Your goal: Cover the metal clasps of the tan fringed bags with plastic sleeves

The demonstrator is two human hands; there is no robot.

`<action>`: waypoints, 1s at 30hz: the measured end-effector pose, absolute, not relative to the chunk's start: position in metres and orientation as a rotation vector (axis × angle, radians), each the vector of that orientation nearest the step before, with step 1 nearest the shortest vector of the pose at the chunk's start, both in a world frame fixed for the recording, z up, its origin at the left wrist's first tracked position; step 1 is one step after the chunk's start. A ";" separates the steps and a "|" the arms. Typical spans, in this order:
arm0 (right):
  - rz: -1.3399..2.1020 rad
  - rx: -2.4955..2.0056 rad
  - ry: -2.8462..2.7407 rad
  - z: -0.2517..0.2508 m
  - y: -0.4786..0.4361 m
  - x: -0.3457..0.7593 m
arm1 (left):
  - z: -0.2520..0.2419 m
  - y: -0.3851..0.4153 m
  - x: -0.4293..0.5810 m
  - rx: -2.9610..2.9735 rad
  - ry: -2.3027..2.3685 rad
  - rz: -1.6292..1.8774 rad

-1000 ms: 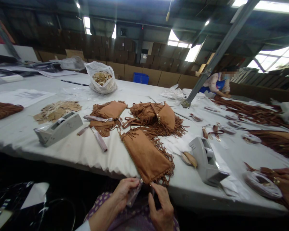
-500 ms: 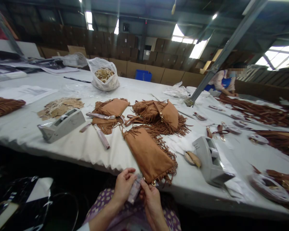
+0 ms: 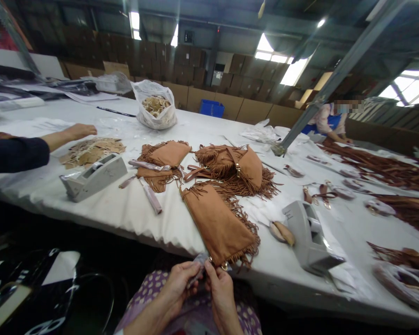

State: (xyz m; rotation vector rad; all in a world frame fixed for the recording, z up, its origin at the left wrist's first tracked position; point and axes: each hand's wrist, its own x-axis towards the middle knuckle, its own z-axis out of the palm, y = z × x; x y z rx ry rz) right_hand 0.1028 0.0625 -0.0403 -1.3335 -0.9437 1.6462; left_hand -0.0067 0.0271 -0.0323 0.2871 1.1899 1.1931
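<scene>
A brown fringed leather bag (image 3: pixel 216 223) lies aslant at the table's front edge, its near corner and small gold metal fittings towards me. My left hand (image 3: pixel 181 284), below that corner, is closed around a crumpled plastic-wrapped piece (image 3: pixel 194 274), mostly covered by the fingers. Close beside it, my right hand (image 3: pixel 220 288) pinches thumb against fingers right at the bag's corner; what is between them is hidden. Similar slim plastic-wrapped strips (image 3: pixel 150 196) rest on the table to the left, by another fringed bag (image 3: pixel 169 153).
Grey tape dispensers stand left (image 3: pixel 94 177) and right (image 3: pixel 310 237). More fringed bags (image 3: pixel 249 167) are piled behind. A plastic sack (image 3: pixel 156 109) holds tan pieces, with a loose heap (image 3: pixel 91 152) nearer. Another person's arm (image 3: pixel 63 137) reaches in from the left; a co-worker (image 3: pixel 330 121) is far right.
My left hand has closed further over the wrapped piece, which now shows less. My right hand stays at the bag's corner. Another person's arm has come in at the left.
</scene>
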 end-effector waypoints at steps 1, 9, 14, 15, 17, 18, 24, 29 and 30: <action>1.666 -1.325 -0.951 -0.039 0.062 0.102 | -0.033 0.027 -0.007 0.304 1.226 1.203; 1.684 -1.384 -1.030 -0.030 0.067 0.096 | -0.028 0.025 -0.004 0.627 1.440 1.332; 1.610 -1.456 -1.110 -0.026 0.067 0.094 | -0.023 0.021 -0.003 0.633 1.403 1.364; 1.598 -1.461 -1.110 -0.025 0.067 0.094 | -0.021 0.020 -0.004 0.624 1.384 1.362; 1.591 -1.464 -1.102 -0.024 0.067 0.094 | -0.017 0.018 -0.004 0.594 1.359 1.370; 1.601 -1.463 -1.090 -0.023 0.067 0.094 | -0.015 0.018 -0.004 0.581 1.352 1.379; 1.733 -1.421 -0.922 -0.015 0.067 0.093 | -0.017 0.014 0.002 0.660 1.394 1.450; 1.767 -1.416 -0.829 -0.007 0.067 0.092 | -0.017 0.008 0.003 0.940 1.444 1.401; 1.778 -1.412 -0.817 -0.005 0.068 0.093 | -0.017 0.007 0.002 0.981 1.428 1.400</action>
